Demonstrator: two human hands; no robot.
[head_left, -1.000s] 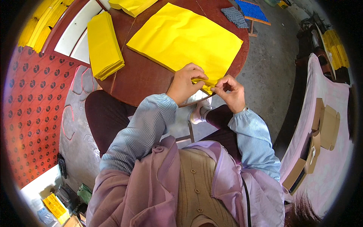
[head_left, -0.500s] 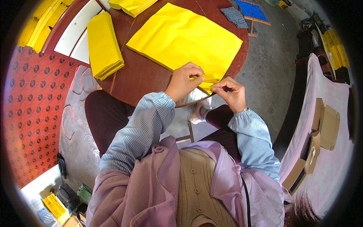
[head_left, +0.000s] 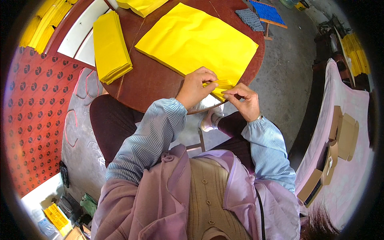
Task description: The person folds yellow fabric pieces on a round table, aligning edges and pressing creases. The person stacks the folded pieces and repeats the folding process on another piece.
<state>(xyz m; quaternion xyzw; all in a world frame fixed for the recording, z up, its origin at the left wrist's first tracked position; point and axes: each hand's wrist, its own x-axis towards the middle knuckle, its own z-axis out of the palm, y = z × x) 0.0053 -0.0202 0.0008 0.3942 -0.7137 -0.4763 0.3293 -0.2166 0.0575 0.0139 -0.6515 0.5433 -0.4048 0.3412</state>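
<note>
Yellow paper sheet (head_left: 196,40) is lying flat on the round dark-red desk (head_left: 152,82), spreading from the desk's middle to its near edge, where both hands are working its near corner. A stack of folded yellow paper (head_left: 110,46) is resting on the desk's left side, well apart from the sheet; another yellow pile (head_left: 140,5) is sitting at the far edge. Left hand (head_left: 196,88) is curling closed, thumb and fingers pinching the sheet's folded corner (head_left: 222,84). Right hand (head_left: 245,100) is sitting just beside it, fingertips pinched together on the same corner. A blue mat (head_left: 267,12) is lying on the floor beyond the desk.
</note>
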